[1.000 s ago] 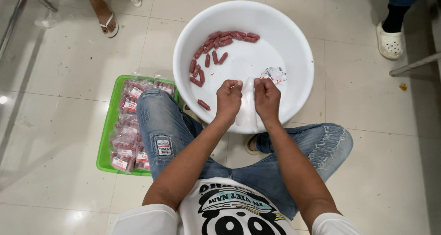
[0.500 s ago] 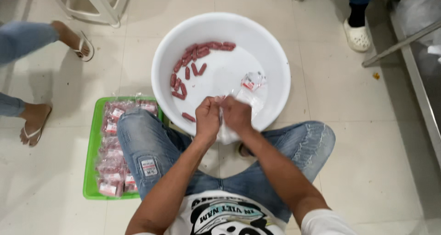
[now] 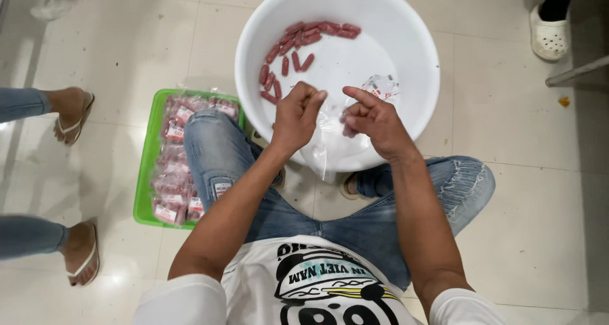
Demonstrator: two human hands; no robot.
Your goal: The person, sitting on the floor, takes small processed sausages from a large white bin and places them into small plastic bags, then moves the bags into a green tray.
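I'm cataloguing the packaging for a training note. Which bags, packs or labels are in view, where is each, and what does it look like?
Clear plastic bag: held between the left hand and right hand over the white basin's near rim; transparent, limp.
Small sachet: inside the basin, beside the right hand; clear with red and white print.
Sealed sausage packs: stacked in the green tray on the floor by the left knee; clear, pinkish contents, small red-and-white labels.

Showing right now: one white basin [image 3: 406,20], one green tray [image 3: 147,172], one clear bag [image 3: 330,150], two hands working.
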